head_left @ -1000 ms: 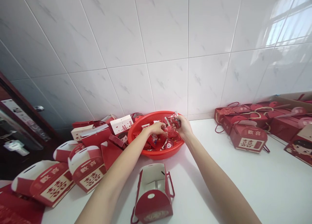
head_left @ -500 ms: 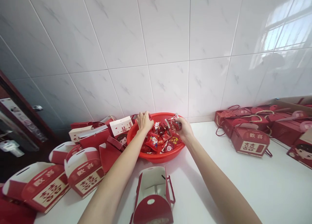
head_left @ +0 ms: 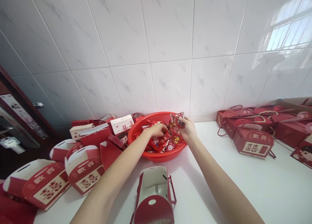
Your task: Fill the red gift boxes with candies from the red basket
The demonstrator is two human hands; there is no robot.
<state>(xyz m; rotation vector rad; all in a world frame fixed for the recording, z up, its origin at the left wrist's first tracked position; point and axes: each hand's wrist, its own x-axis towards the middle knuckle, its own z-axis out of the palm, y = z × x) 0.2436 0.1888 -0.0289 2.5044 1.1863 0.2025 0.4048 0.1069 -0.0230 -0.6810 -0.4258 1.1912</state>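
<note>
A red plastic basket (head_left: 156,157) stands against the wall, filled with red-wrapped candies (head_left: 169,146). My left hand (head_left: 158,130) reaches into it with curled fingers among the candies; what the fingertips grip, if anything, is hidden. Over the basket's right side, my right hand (head_left: 187,128) is closed on wrapped candy (head_left: 179,116) whose silvery wrapper ends stick out above the fingers. Nearer to me, between my forearms, sits an unfolded-top red gift box (head_left: 154,209) with its white inside showing and a cord handle on its right side.
At left, several open red gift boxes (head_left: 85,181) crowd the white table (head_left: 243,185). Closed gift boxes (head_left: 254,142) with cords are grouped at right, by a cardboard carton (head_left: 296,102). A tiled wall (head_left: 170,84) rises behind. A door with a handle (head_left: 12,144) is at far left.
My left hand has moved from the basket's back left rim rightward and down into the candies. My right hand stays near the right rim, still holding wrapped candy. The view shifted slightly.
</note>
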